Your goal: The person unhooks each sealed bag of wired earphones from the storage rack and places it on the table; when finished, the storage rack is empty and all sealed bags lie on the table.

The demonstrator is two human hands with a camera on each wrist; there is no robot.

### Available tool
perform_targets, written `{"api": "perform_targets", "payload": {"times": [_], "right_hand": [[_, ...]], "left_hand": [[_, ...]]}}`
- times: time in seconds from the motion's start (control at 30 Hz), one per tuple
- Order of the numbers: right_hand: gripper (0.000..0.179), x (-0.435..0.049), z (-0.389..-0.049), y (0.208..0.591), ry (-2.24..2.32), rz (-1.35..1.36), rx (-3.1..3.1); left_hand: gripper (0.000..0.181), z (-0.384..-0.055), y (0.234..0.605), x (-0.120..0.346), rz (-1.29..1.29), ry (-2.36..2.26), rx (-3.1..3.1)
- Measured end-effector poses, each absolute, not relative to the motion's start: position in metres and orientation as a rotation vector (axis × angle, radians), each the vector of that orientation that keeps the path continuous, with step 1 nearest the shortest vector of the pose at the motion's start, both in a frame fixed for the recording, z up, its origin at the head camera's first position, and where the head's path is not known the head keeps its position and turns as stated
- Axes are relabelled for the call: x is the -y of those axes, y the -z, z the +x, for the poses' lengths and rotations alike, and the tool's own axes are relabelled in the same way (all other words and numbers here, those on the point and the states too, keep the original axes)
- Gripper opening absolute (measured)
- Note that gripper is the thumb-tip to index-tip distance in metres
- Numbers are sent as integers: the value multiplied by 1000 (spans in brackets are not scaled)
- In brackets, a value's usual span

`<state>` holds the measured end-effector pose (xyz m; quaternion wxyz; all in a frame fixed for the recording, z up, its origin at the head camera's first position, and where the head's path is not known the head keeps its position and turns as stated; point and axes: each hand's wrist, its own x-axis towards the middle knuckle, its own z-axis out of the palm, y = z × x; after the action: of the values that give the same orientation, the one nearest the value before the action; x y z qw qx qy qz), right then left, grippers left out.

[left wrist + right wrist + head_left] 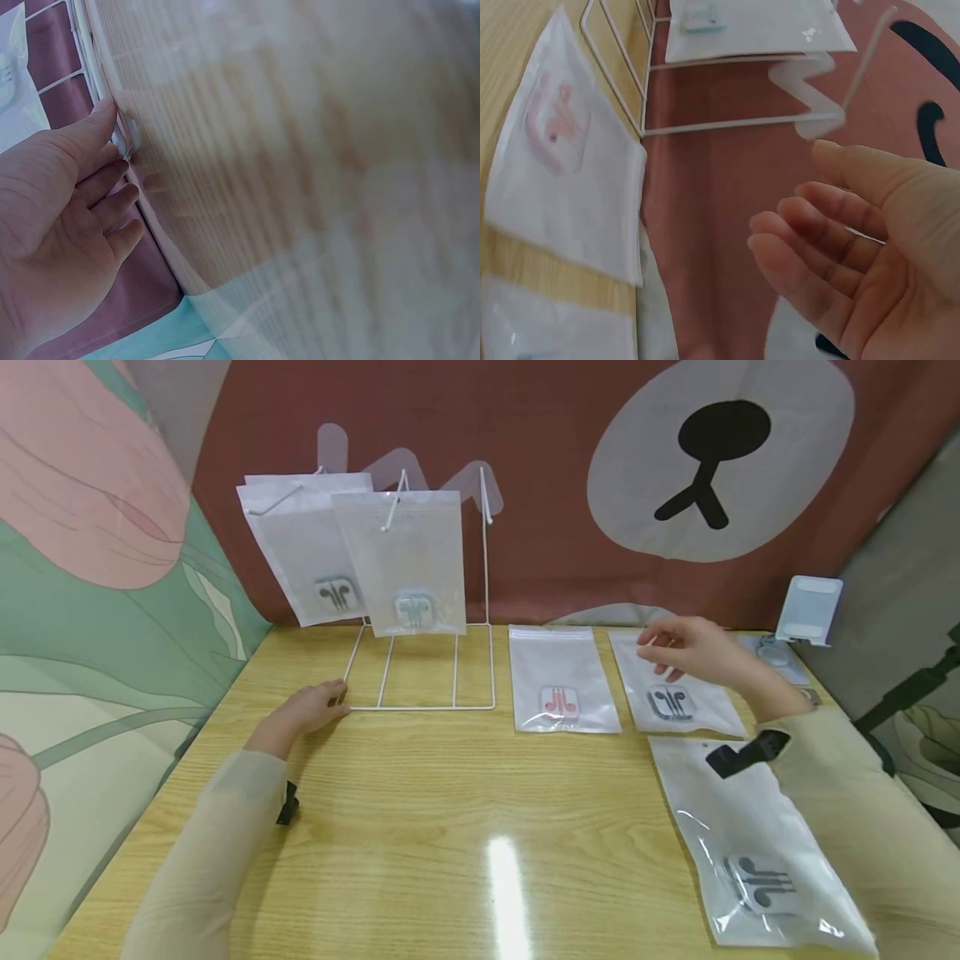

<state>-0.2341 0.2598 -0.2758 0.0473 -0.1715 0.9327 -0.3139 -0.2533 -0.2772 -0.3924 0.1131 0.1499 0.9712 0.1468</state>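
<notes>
My left hand pinches the front left corner of a white wire display rack, thumb and forefinger at the wire in the left wrist view. On the rack's hooks hang a clear zip bag with white earphones in the middle and bags with dark earphones on the left; the right hook is bare. My right hand is held in the air with loosely bent fingers and nothing in them. It overlaps a flat bag with black earphones in the head view.
Beside the rack lies a bag with red earphones. A larger bag with grey earphones lies at the near right, partly under my right forearm. A white phone stand stands at the back right. A printed cloth hangs behind the table.
</notes>
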Motion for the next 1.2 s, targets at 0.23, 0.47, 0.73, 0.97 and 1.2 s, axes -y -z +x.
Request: {"api": "perform_targets", "payload": {"times": [0.23,0.47,0.73,0.97,1.2], "right_hand": [[25,-191,-274,274,1106,-574,-2838],[32,-129,-297,268,1276,-560,-2788],[39,-74,-317,264,1523,-524,-2694],[53,-40,-326,261,1696,-495,-2677],[69,-28,-336,265,1842,-400,-2515]], "left_hand": [[43,-252,392,276,446,-436,-2856],[36,-254,394,276,465,-433,-2864],[41,-252,391,276,472,-429,-2877],[33,-252,392,277,495,-440,-2885],[35,-253,392,277,495,-443,-2884]]}}
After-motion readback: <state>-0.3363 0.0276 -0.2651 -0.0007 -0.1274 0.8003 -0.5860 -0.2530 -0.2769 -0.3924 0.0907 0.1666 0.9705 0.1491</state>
